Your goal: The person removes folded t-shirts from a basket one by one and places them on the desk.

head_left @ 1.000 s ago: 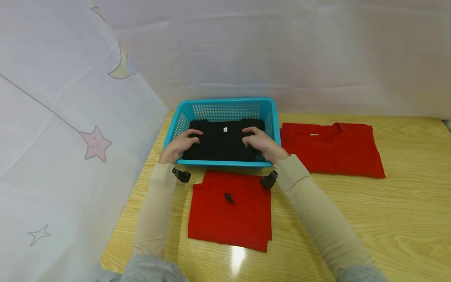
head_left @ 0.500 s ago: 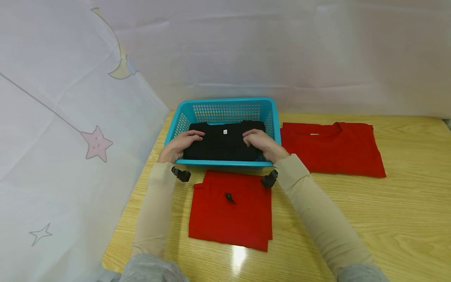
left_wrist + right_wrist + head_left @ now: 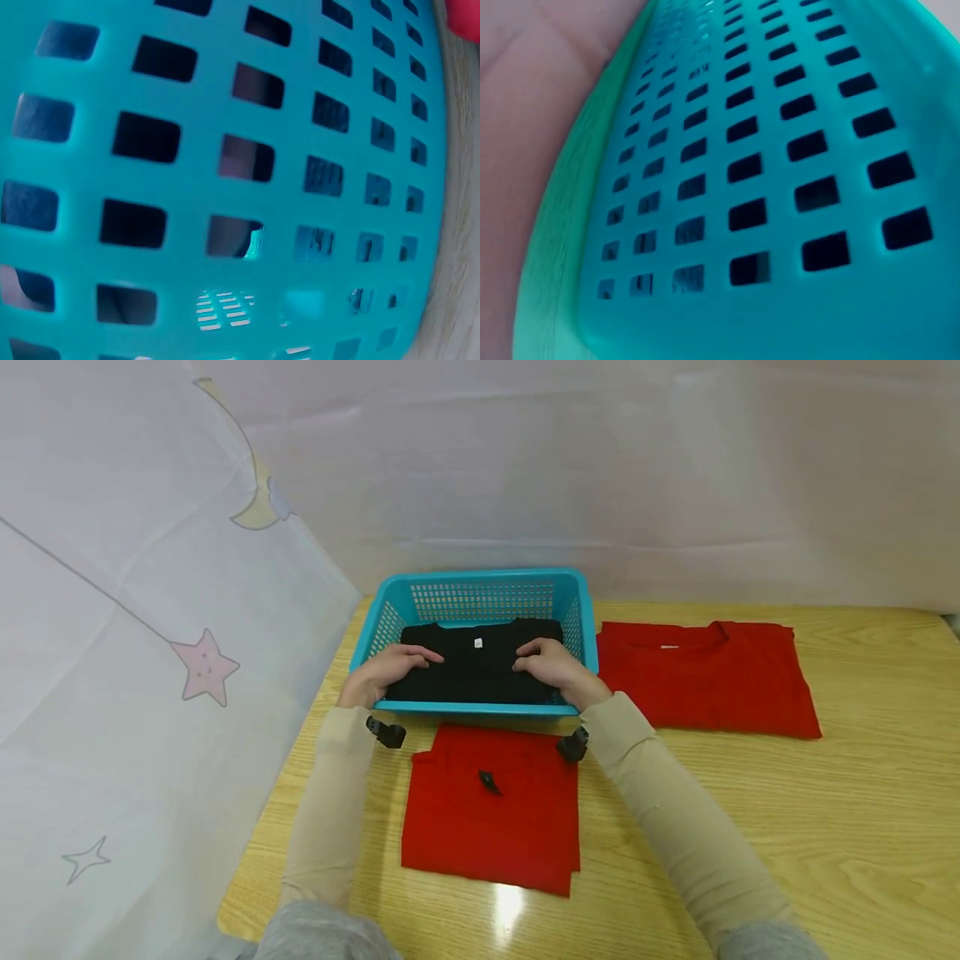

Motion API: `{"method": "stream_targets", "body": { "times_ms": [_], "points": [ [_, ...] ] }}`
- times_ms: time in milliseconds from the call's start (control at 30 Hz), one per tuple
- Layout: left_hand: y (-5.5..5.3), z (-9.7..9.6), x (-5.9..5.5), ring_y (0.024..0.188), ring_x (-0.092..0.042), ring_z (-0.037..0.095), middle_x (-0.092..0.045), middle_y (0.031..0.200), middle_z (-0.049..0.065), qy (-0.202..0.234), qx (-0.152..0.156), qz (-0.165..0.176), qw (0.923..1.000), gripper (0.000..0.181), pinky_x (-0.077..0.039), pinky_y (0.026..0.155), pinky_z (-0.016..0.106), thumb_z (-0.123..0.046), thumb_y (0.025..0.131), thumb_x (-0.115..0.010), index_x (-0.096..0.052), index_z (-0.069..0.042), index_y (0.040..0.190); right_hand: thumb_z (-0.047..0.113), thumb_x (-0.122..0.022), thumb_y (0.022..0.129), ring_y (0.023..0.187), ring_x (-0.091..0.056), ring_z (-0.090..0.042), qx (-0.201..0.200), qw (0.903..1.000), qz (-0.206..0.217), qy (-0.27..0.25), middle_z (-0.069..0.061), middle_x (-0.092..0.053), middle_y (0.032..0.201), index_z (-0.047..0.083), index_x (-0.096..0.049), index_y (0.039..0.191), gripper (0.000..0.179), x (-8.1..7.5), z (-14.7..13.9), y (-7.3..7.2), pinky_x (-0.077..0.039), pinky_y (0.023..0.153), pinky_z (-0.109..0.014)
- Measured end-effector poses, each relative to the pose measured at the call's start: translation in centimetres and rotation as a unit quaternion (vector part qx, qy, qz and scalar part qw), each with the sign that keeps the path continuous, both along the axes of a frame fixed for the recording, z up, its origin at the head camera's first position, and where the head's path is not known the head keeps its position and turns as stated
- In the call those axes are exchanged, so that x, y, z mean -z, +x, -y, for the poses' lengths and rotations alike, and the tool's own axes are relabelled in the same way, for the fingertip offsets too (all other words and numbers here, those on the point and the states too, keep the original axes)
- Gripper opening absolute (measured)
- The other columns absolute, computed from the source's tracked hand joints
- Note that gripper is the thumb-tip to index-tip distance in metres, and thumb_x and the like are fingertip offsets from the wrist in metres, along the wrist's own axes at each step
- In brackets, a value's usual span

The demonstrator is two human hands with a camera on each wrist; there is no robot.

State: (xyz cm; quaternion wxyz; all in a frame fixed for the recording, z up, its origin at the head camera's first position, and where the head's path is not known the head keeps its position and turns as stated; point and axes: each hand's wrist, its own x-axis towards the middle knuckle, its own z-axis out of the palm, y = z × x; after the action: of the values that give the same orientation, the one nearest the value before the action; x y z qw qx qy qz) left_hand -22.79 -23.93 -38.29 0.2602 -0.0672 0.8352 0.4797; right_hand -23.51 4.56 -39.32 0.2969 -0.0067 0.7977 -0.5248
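A folded black T-shirt (image 3: 477, 672) with a white neck label lies in the turquoise plastic basket (image 3: 480, 708). My left hand (image 3: 386, 672) reaches over the basket's near left side, its fingers extended across the left part of the shirt. On the right part of the black cloth rests my right hand (image 3: 557, 667), fingers loosely bent and pointing inward. Both wrist views are mostly filled by the basket's perforated wall (image 3: 187, 176), so the fingertips are hidden there. Part of my right hand (image 3: 532, 142) shows at the left edge of the right wrist view.
Folded red T-shirts (image 3: 487, 827) lie in front of the basket, a small dark print on the upper one. Another folded red T-shirt (image 3: 720, 685) lies to its right. Wooden tabletop (image 3: 840, 827) extends right, with a pale curtain (image 3: 525, 468) behind and at left.
The black T-shirt's neckline sits slightly lower in the basket. My hands have shifted a little over the cloth, the left fingers moving inward and the right fingers bending more. The red shirts stay put.
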Motion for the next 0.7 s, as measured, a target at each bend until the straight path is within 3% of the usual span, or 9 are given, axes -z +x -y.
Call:
{"method": "stream_targets", "body": {
  "times_ms": [167, 467, 567, 700],
  "points": [
    [0.16, -0.01, -0.08, 0.147, -0.016, 0.032, -0.031, 0.155, 0.008, 0.013, -0.01, 0.016, 0.9997, 0.034, -0.014, 0.12, 0.054, -0.012, 0.101, -0.042, -0.065, -0.015, 0.126, 0.016, -0.053, 0.096, 0.133, -0.036, -0.035, -0.015, 0.9996, -0.017, 0.014, -0.016, -0.029, 0.154, 0.005, -0.044, 0.139, 0.045, 0.27, 0.0, 0.09, -0.031, 0.113, -0.051],
    [0.04, 0.23, 0.37, 0.149, -0.011, 0.032, -0.025, 0.158, 0.007, 0.019, -0.031, 0.008, 0.9993, 0.037, -0.013, 0.12, 0.055, -0.008, 0.099, -0.042, -0.064, -0.017, 0.127, 0.002, -0.046, 0.093, 0.128, -0.035, -0.034, -0.032, 0.9988, -0.036, 0.002, -0.018, -0.023, 0.156, 0.002, -0.04, 0.143, 0.051, -0.06, -0.16, 0.29, -0.033, 0.111, -0.051],
    [0.05, 0.27, 0.38, 0.149, -0.011, 0.031, -0.023, 0.159, 0.006, 0.019, -0.033, 0.002, 0.9993, 0.037, -0.013, 0.12, 0.054, -0.008, 0.099, -0.043, -0.065, -0.018, 0.127, 0.0, -0.044, 0.092, 0.116, -0.036, -0.034, -0.031, 0.9986, -0.042, -0.006, -0.018, -0.022, 0.156, 0.002, -0.038, 0.144, 0.052, -0.16, -0.21, 0.35, -0.038, 0.101, -0.046],
    [0.24, 0.26, 0.26, 0.149, -0.011, 0.031, -0.022, 0.159, 0.005, 0.018, -0.035, 0.0, 0.9992, 0.038, -0.012, 0.12, 0.054, -0.007, 0.099, -0.042, -0.064, -0.018, 0.127, -0.001, -0.043, 0.091, 0.104, -0.035, -0.032, -0.029, 0.9983, -0.049, -0.014, -0.017, -0.023, 0.155, 0.002, -0.037, 0.145, 0.054, -0.18, -0.25, 0.44, -0.035, 0.085, -0.04]
  ]
}}
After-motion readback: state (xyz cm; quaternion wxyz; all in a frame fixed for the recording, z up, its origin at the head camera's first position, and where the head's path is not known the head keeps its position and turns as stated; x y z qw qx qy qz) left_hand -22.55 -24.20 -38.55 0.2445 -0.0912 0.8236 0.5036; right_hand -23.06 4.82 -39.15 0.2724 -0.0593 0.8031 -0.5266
